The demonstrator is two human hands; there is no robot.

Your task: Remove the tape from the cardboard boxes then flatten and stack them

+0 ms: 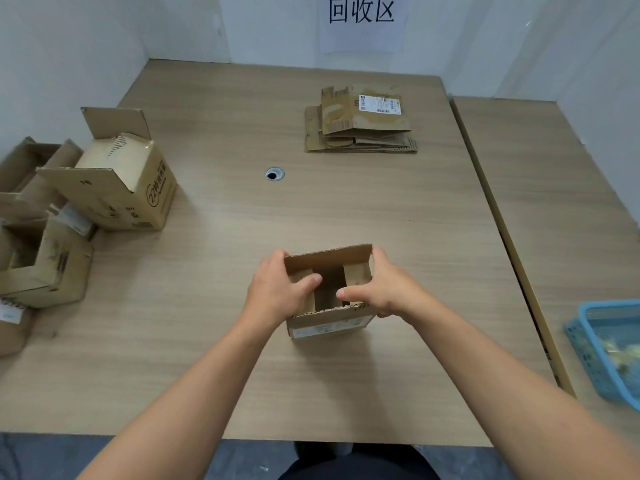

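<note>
Both hands are on it: the small brown open-topped cardboard box (327, 259) sits between the two grips, a little way in from the middle of the counter's near edge. The left grip (277, 289) wraps the box's left wall, with the thumb hooked over the rim and down inside and the fingers out of sight round the outer face. The right grip (384, 289) mirrors it on the right wall, thumb curled inside, fingers on the outside (a two-sided hold, neither hand slack). The box's mouth faces up toward the camera. Inside it, two bottom flaps show with a dark gap between them, and a pale label runs along the near outer face. Whether its base rests on the light wood-grain counter (346, 209) or hangs just above it, I cannot tell.

Toward the far edge, right of centre, a pile of flattened brown cardboard boxes (360, 140) lies flat, and its top sheet carries a white shipping label. Along the left edge a cluster of unflattened brown cardboard boxes (48, 265) crowds together. The large printed brown carton (121, 188) among them is tipped on its side with one flap standing up. A round metal cable hole (274, 174) sits mid-counter, between the held box and the pile. Past the right edge, on a second wood-grain counter (554, 202), stands a blue plastic mesh basket (588, 358) with something pale inside. A white paper sign (362, 36) with black characters hangs on the far wall.
</note>
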